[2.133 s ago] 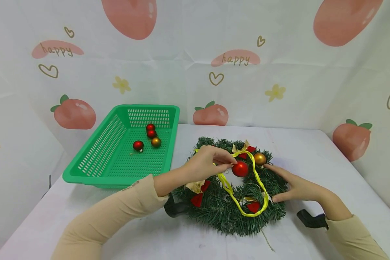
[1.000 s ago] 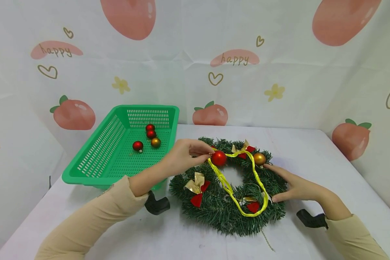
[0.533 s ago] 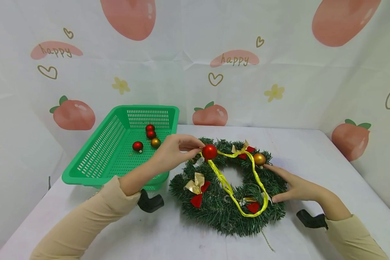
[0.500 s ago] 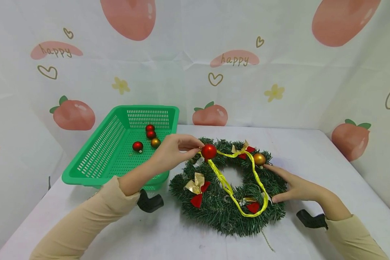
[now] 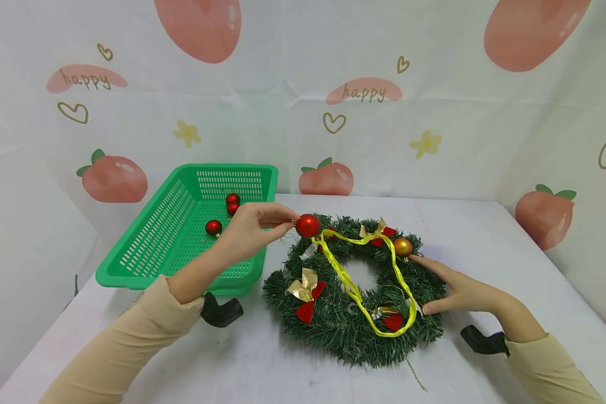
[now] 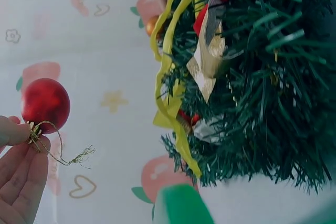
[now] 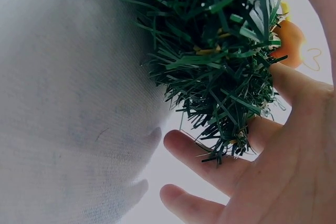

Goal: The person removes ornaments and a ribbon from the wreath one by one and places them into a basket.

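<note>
My left hand [image 5: 247, 230] pinches a red Christmas ball [image 5: 308, 225] by its gold cap, between the basket and the wreath's upper left edge. A gold string loop dangles from the cap in the left wrist view. The green tinsel wreath [image 5: 353, 342] lies flat on the table, trimmed with red-and-gold bows [image 5: 305, 308] and a loose yellow ribbon [image 5: 354, 292]. At the wreath's right edge rests my right hand [image 5: 464, 289], its fingers spread; the forefinger reaches a gold ball [image 5: 403, 247]. Greenery partly hides its fingers in the right wrist view.
A green plastic basket [image 5: 112, 275] stands on the left of the white table [image 5: 303, 381], with red balls [image 5: 214, 227] inside. A patterned cloth backdrop [image 5: 293, 134] hangs behind. Black wrist mounts [image 5: 222, 311] sit below both wrists.
My left hand has carried the red ball left and slightly up, from over the wreath's middle to its upper left edge. It now covers the basket's gold ball. The right hand keeps its place.
</note>
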